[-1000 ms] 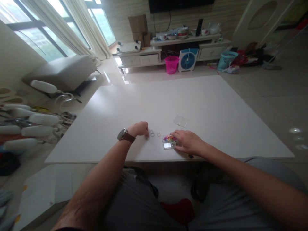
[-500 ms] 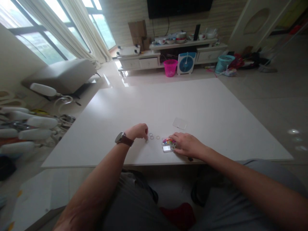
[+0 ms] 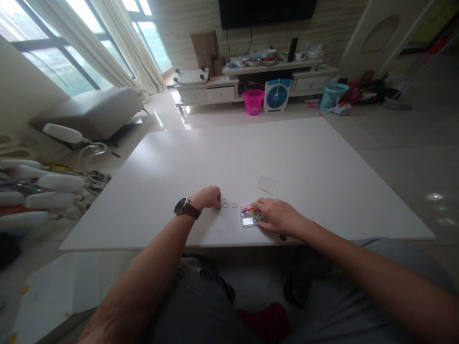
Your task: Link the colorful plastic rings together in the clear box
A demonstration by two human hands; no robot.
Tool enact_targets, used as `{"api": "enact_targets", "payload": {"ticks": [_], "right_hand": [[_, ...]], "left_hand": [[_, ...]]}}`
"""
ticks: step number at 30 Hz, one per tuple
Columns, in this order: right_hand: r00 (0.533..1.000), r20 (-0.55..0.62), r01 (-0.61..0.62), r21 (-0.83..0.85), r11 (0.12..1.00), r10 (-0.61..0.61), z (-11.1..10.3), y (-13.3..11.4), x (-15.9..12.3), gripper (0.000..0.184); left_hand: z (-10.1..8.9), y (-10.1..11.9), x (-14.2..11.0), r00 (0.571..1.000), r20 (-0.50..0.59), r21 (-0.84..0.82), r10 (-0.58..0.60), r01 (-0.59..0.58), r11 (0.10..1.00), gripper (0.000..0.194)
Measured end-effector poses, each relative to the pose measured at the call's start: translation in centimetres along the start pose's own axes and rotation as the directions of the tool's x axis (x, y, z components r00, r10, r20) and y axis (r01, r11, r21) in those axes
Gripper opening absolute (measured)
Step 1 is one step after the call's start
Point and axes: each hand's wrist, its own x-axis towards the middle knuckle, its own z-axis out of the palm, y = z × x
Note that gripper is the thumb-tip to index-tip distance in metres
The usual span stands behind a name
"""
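My left hand (image 3: 208,197), with a watch on its wrist, rests on the white table (image 3: 233,157) with its fingers curled, the fingertips at several small rings (image 3: 225,204) laid out on the tabletop. Whether a ring is pinched between them is too small to tell. Just right of the rings sits a small clear box (image 3: 250,216) of colourful small pieces. My right hand (image 3: 278,216) lies against the box's right side, fingers bent over it. The box's clear lid (image 3: 267,184) lies flat a little farther back.
Beyond the table stand a low TV cabinet (image 3: 222,86) with dishes, a pink basket (image 3: 253,101), a blue fan (image 3: 277,94) and a teal basket (image 3: 332,95). A grey sofa (image 3: 89,112) and white clutter (image 3: 46,186) are on the left. My lap is under the near edge.
My left hand's fingertips have shifted slightly among the rings, leaving one ring lying nearer me. My right hand stays at the box. The camera tilted a little.
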Motion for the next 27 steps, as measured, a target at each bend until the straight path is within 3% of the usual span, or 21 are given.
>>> {"api": "enact_targets", "payload": {"ticks": [5, 11, 17, 24, 27], "right_hand": [[1.000, 0.002, 0.002, -0.001, 1.000, -0.002, 0.1, 0.0, 0.0, 0.046], [1.000, 0.009, 0.000, 0.003, 1.000, 0.000, 0.0, 0.0, 0.0, 0.045], [1.000, 0.029, -0.008, 0.001, 1.000, 0.008, -0.1, 0.0, 0.0, 0.046], [1.000, 0.013, -0.021, 0.016, 1.000, 0.021, 0.0, -0.1, -0.1, 0.057], [0.999, 0.015, -0.033, 0.028, 0.999, 0.033, 0.1, 0.0, -0.1, 0.061]], "left_hand": [[0.2, 0.1, -0.1, 1.000, 0.015, 0.059, 0.016, -0.017, 0.998, 0.024], [-0.8, 0.2, -0.8, 0.999, 0.021, 0.048, 0.043, -0.044, 0.998, 0.019], [-1.6, 0.6, -1.5, 0.996, 0.009, -0.084, 0.094, -0.093, 0.992, 0.011], [-1.6, 2.7, -2.1, 0.933, -0.082, -0.368, 0.351, -0.355, 0.859, 0.015], [-1.3, 4.6, -2.7, 0.892, -0.094, -0.377, 0.443, -0.444, 0.813, 0.017]]}}
